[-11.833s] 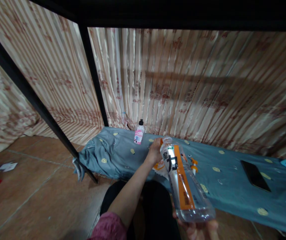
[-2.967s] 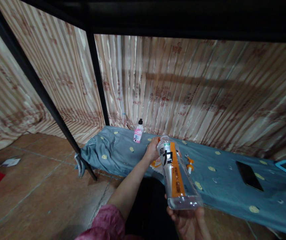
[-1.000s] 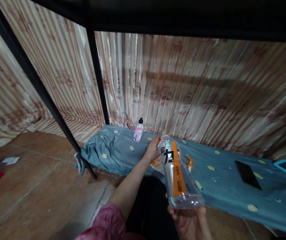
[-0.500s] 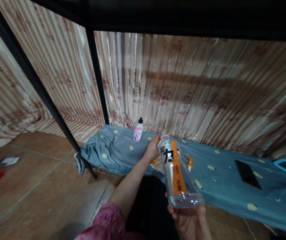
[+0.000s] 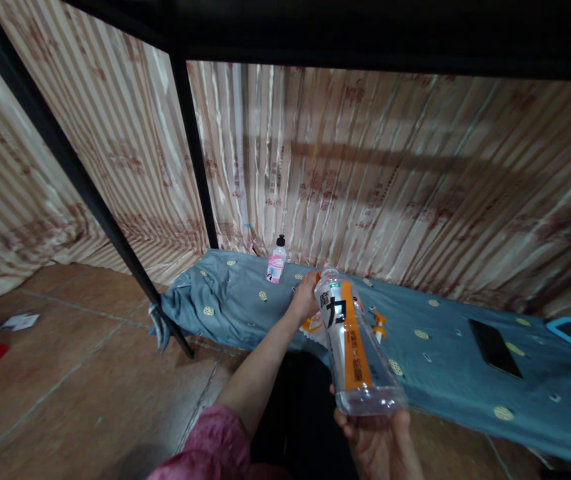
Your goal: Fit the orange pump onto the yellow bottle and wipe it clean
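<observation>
Cupping the base of a clear plastic bottle (image 5: 352,347) in the right hand (image 5: 380,443), orange-and-white label up, tilted away. Left hand (image 5: 305,299) curled beside its neck; grip hidden.

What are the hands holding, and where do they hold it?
The right hand holds a clear drink bottle by its base; the left hand is at its neck.

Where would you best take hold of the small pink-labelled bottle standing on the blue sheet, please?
Grip the small pink-labelled bottle round its body, just below the black cap, coming from the front. It stands upright close to the striped curtain, so the back is blocked. The blue sheet in front of it is bare. The left hand is nearest.
</observation>
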Demonstrator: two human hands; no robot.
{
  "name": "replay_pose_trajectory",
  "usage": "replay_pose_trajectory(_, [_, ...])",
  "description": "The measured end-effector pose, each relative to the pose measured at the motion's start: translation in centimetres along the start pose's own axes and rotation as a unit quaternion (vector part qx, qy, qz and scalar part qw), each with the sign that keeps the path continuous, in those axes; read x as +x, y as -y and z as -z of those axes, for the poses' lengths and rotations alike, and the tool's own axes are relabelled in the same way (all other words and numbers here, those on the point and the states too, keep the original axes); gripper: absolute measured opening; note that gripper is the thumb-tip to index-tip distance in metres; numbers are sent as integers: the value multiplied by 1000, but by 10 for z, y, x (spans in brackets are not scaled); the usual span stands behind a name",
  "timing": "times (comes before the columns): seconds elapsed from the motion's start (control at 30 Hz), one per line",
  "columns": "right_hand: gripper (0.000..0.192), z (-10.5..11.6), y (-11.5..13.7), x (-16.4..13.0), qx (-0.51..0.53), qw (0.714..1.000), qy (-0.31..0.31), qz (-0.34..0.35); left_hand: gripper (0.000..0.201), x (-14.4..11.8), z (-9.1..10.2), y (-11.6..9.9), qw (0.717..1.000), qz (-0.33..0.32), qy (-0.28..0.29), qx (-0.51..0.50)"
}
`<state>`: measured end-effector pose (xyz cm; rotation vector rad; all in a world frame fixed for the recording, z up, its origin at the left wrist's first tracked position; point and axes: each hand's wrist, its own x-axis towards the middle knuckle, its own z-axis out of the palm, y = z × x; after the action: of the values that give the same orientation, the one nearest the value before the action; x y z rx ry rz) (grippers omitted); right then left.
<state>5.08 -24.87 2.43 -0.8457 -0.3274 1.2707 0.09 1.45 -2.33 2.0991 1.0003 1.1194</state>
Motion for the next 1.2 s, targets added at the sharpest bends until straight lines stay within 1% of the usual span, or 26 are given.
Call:
replay_pose_trajectory(0.17, [52, 0, 0, 0, -1, 1000, 0, 0, 36, 0, -1, 1, 1000, -8, -1, -12])
replay_pose_trajectory(0.4, [51, -1, 1, 0, -5, 1000, -4, -1, 38, 1, 0, 0, 1000, -2, 5, -14])
replay_pose_trajectory(0.57, [50, 1, -1, 1, -14, 1000, -16, -2, 38, 0, -1, 0, 1000, 3, 0, -14])
replay_pose_trajectory(0.77, [50, -1, -3, 0, -9, 1000, -24, 4, 40, 1, -3, 3, 1000, -9, -3, -20])
replay_pose_trajectory(0.87, [48, -2, -3, 0, -11, 999, -34, 0, 39, 1, -2, 2, 1000, -6, -2, -15])
replay_pose_trajectory(1.0, [50, -4, -3, 0, -15, 999, -41, -1, 40, 1, -1, 1, 1000, -2, 0, -5])
replay_pose_trajectory(1.2, [48, -5, -3, 0, -14, 999, -39, 2, 39, 1, -2, 3, 1000, -6, 1, 3])
